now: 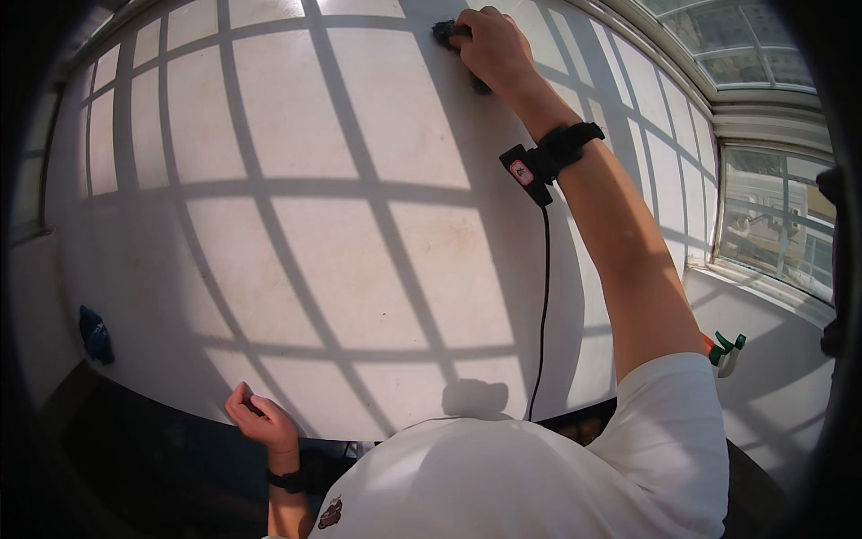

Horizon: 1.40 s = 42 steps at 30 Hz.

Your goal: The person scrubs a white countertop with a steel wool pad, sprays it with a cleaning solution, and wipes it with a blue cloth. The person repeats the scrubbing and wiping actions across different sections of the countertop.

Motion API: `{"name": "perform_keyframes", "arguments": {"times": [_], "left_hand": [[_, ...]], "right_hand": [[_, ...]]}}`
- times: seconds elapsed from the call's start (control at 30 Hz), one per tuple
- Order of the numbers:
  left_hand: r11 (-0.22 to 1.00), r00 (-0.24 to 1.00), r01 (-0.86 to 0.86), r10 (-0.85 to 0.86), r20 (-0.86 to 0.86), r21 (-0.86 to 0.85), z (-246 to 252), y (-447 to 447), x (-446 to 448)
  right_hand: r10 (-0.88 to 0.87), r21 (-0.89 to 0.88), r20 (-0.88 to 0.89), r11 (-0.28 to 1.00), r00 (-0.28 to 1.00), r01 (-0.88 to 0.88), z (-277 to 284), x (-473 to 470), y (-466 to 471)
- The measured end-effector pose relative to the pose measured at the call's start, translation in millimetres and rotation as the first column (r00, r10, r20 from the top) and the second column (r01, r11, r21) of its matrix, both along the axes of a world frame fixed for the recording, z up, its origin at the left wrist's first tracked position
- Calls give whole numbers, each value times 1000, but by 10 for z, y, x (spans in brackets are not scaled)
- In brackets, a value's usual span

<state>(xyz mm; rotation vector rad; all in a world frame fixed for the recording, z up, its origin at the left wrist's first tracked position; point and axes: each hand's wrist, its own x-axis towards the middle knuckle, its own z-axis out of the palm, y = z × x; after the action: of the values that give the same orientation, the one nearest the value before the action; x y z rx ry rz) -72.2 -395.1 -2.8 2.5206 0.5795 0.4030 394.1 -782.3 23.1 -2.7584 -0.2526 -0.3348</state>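
My right hand (495, 47) reaches to the far side of a large white tabletop (323, 269), its fingers closed on the dark handle of a black-bristled brush (442, 32). Another dark bristly part (480, 85) shows under the hand; whether it belongs to the same brush I cannot tell. A black strap with a small black device (528, 174) sits on my right wrist, and its cable runs down to the near edge. At the near left edge of the tabletop is my left hand (262, 418), fingers curled and nothing seen in them, with a black band on the wrist.
A crumpled blue cloth (96, 335) lies at the tabletop's left edge. To the right, beyond my upper arm, a spray bottle's green and white trigger head (727, 352) shows. Framed windows (774, 215) border the right side, and grid shadows fall across the tabletop.
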Motion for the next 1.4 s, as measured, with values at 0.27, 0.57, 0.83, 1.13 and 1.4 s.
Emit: {"name": "perform_keyframes", "arguments": {"times": [0.27,0.57,0.83,1.13,1.4], "left_hand": [[999,999,32,-32,25,25,-12,34,-8],[998,1000,3,-2,-1,55,-69,59,-42],[992,998,44,-38,-48,118,-64,85,-32],[992,999,33,-28,-46,120,-49,66,-37],[994,1000,20,-18,-21,110,-48,60,-34]], "right_hand": [[341,120,-20,934,940,-336,-81,-649,13],[-715,23,-17,699,699,715,236,-1007,-2284],[-261,91,-246,953,934,290,96,-1022,-1695],[-127,20,-89,991,988,130,136,-1071,-1262],[-147,-1,-159,989,976,149,117,-810,-1546]]}}
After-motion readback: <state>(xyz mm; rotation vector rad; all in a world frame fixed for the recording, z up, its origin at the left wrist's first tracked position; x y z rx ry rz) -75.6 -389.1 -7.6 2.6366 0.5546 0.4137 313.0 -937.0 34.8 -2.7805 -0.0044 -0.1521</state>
